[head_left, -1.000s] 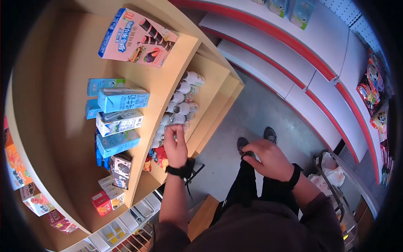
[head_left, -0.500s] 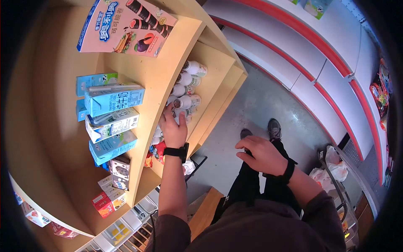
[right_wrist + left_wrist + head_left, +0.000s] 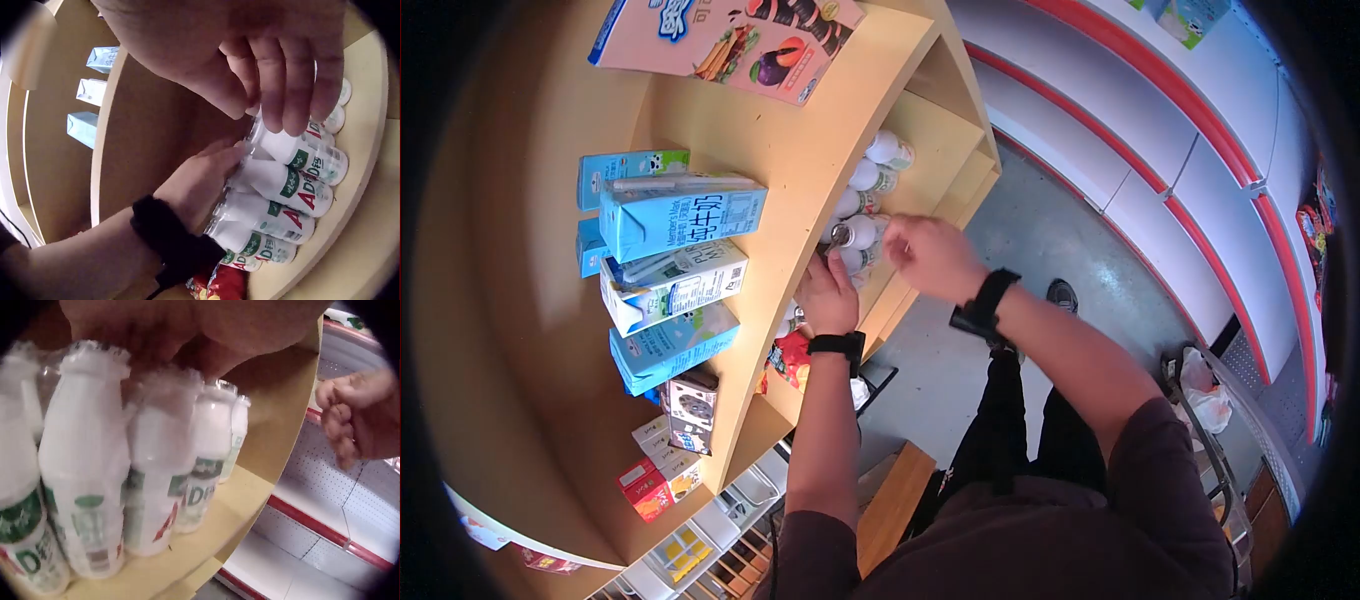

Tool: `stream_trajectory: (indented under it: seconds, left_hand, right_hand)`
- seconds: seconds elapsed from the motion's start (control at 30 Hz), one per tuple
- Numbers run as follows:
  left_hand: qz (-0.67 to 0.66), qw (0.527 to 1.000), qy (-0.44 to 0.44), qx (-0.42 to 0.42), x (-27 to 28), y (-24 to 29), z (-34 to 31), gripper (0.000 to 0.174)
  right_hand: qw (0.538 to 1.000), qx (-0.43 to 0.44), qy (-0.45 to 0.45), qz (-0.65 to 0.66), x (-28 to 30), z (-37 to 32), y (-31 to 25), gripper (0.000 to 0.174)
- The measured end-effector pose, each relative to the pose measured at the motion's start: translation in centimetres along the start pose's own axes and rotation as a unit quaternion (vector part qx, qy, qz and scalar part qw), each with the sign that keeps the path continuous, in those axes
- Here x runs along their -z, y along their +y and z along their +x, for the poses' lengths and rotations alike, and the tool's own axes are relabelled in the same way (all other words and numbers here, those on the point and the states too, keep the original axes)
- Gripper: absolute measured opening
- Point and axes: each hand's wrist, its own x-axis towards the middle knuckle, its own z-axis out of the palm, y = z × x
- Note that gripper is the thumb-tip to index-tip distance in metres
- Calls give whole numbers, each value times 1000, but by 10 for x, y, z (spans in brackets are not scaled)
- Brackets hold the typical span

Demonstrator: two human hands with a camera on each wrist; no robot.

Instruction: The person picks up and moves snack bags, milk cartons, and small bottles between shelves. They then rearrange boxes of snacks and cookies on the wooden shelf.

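White drink bottles with green and red lettering point(image 3: 275, 215) stand close together in rows on a wooden shelf. Among their tops is my left hand point(image 3: 830, 298), its fingers stretched toward the caps and its thumb beside a bottle point(image 3: 857, 233). In the left wrist view that hand arches over the bottle necks, hiding its fingertips behind them. My right hand point(image 3: 937, 258) hovers at the front of the same row, fingers loosely bent with nothing in them. Seen from the right wrist, its fingers point(image 3: 299, 87) overlap the nearest bottles.
On the shelf above stand blue and white milk cartons point(image 3: 685, 215), a pink wafer-roll box point(image 3: 740, 50) and small snack boxes point(image 3: 660, 465). Red snack bags point(image 3: 790, 360) lie beside the bottles. White shelving with red edges point(image 3: 1160, 130) faces me across the floor. A cart point(image 3: 1200, 420) is at right.
My left hand has reached in among the bottle tops. My right hand has risen from in front of my legs and crossed left to the bottles. The view has shifted slightly.
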Motion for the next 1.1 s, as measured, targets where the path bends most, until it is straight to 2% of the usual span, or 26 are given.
stream_trajectory:
  seconds: [0.1,0.17,0.27,0.4,0.5,0.6,0.93,1.1]
  left_hand:
    - [40,999,-3,13,-5,1,-1,57]
    - [43,999,-6,21,-4,6,0,58]
    - [40,999,9,15,-5,8,0,58]
    - [44,999,20,13,-8,5,-1,59]
    - [47,999,28,2,-8,5,-1,59]
    - [36,999,29,-2,-6,8,0,59]
    - [49,998,-9,35,-4,9,0,58]
    - [83,996,30,5,-14,0,0,58]
  right_hand:
    - [998,-32,53,-14,14,37,9,8]
    - [992,-75,69,-77,28,64,5,15]
    - [969,-5,196,-147,29,92,-2,34]
    - [930,135,72,-334,13,121,21,58]
    - [924,123,20,-361,21,115,11,53]
    - [952,79,18,-295,26,100,5,49]
    - [947,107,29,-302,31,90,14,43]
    - [950,123,44,-283,28,90,19,39]
